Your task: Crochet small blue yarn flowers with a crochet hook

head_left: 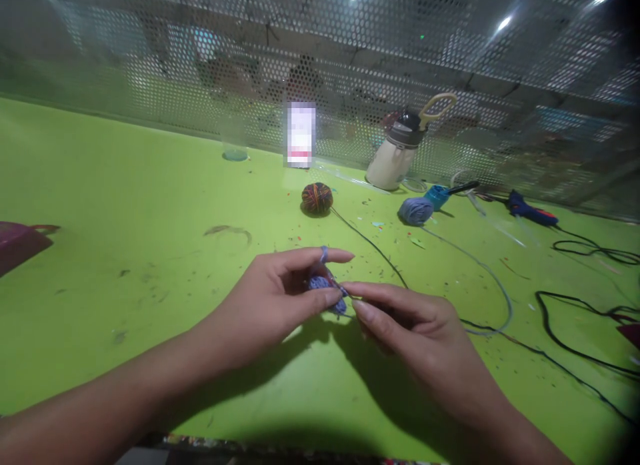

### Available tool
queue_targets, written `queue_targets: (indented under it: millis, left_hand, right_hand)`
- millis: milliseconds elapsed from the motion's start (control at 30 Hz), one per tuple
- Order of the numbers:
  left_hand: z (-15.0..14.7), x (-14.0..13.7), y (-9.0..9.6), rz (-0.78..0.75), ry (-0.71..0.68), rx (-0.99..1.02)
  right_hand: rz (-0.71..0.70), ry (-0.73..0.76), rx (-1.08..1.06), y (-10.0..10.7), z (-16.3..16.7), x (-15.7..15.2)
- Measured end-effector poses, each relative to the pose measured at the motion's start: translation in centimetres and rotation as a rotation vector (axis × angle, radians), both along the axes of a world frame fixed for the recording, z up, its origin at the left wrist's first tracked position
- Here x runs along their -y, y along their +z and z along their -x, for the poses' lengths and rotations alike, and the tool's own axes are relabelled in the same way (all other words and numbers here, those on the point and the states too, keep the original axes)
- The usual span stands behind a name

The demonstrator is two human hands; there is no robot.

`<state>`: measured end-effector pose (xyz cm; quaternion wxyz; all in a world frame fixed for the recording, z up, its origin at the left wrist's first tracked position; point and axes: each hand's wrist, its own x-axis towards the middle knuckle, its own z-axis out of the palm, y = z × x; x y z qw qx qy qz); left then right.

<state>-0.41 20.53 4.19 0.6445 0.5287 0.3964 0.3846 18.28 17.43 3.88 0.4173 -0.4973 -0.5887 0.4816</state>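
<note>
Pinched between the thumb and fingers of my left hand (280, 285) is a small piece of blue-purple crochet (320, 283). A strand of the same yarn loops round my raised left index finger. My right hand (415, 331) closes its thumb and index finger on a thin crochet hook (349, 294), whose tip meets the crochet piece near my left thumb. Most of the hook is hidden by my right fingers. Farther back lies a blue-purple yarn ball (416, 211), with its strand curving round on the right towards my right hand.
A multicoloured yarn ball (317, 199) trails a dark strand behind my right hand. Along the perforated metal panel (200, 85) stand a blurred-out upright rectangle (300, 135), a cream bottle (393, 159) and a blue glue gun (531, 209). Black cables (545, 318) lie on the green table (125, 185) at right.
</note>
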Motion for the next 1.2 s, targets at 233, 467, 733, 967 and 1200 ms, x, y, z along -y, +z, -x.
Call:
queue_targets:
  millis: [233,467,733,967,1200]
  left_hand:
    - [0.0,-0.2,0.0,0.041,-0.011,-0.044]
    - [0.5,-0.9,-0.5,0.165,-0.062,0.03]
    - [0.7,-0.9,-0.5,0.187,-0.023,0.047]
    - [0.8,-0.8,-0.3,0.184,-0.025,0.033]
    - [0.4,-1.0,-0.7,0.102,-0.032,-0.059]
  right_hand:
    - [0.145,0.029,-0.03,-0.2,-0.2,-0.3]
    - [0.299,0.043,-0.146,-0.8,-0.6,-0.5]
    - [0.282,0.053,-0.147,-1.0,-0.6,-0.7]
    - [0.257,0.068,-0.105,-0.5,-0.4,-0.4]
    - [0.122,0.047,-0.014,-0.6,0.1,-0.4]
